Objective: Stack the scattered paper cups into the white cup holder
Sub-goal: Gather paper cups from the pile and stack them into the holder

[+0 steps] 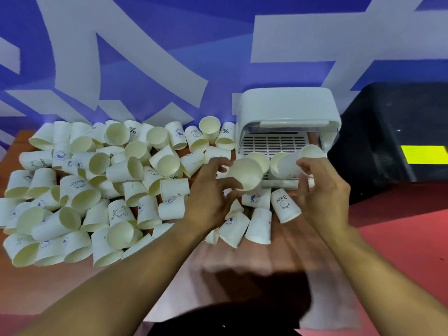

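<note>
A white cup holder [286, 105] with a raised lid stands at the back right of the table, its slotted floor visible. Several white paper cups [97, 190] lie scattered in a heap across the left and middle of the table. My left hand [208, 202] grips one paper cup [246, 173] with its mouth turned toward me, just in front of the holder's opening. My right hand [320, 190] holds a short stack of cups [291, 163] lying sideways at the holder's mouth. Another cup [259, 158] sits inside the holder behind them.
A black box [392, 137] with a yellow label stands right of the holder. The wooden table [278, 251] has bare surface in front of me. A blue and white wall [169, 57] rises behind. Red floor [400, 238] lies to the right.
</note>
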`<state>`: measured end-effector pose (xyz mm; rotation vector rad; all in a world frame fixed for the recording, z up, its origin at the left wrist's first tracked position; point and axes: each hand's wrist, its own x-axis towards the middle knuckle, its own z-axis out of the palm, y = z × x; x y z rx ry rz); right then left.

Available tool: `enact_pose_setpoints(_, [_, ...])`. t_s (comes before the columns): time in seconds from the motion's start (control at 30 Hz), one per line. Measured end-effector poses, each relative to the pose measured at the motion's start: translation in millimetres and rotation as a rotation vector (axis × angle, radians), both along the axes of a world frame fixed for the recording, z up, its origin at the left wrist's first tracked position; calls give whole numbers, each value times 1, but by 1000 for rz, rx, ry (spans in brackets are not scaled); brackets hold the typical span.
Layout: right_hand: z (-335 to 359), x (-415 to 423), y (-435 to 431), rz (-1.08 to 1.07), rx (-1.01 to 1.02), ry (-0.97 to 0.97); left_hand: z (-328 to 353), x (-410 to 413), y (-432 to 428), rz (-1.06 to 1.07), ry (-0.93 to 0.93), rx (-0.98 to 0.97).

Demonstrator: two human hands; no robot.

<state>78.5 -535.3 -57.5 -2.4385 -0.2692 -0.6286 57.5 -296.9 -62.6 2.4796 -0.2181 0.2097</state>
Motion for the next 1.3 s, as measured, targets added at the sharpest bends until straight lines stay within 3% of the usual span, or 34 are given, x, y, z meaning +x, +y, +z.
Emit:
enact_pose_setpoints(0.2, [-15, 40, -8, 9, -210, 8, 2, 44, -23, -53, -192, 175])
enact_pose_setpoints(0.33, [-28, 56, -4, 64, -194, 28, -4, 65, -36, -137, -261, 296])
enact_pose_setpoints(0.53, [-66, 72, -7, 147, -349, 214, -32, 89, -45, -208, -188, 408])
enact_pose_setpoints(0.8, [-88, 80, -3, 172, -366, 367, -65, 101, -45, -291, 66, 537])
enact_pose_setpoints(1.03, [-91, 81, 2, 153, -335, 402, -73, 101, -53, -257, 99, 491])
enact_pose_setpoints(1.3, [-55, 59, 33, 164, -250, 274, -56, 66, -22, -113, -60, 307])
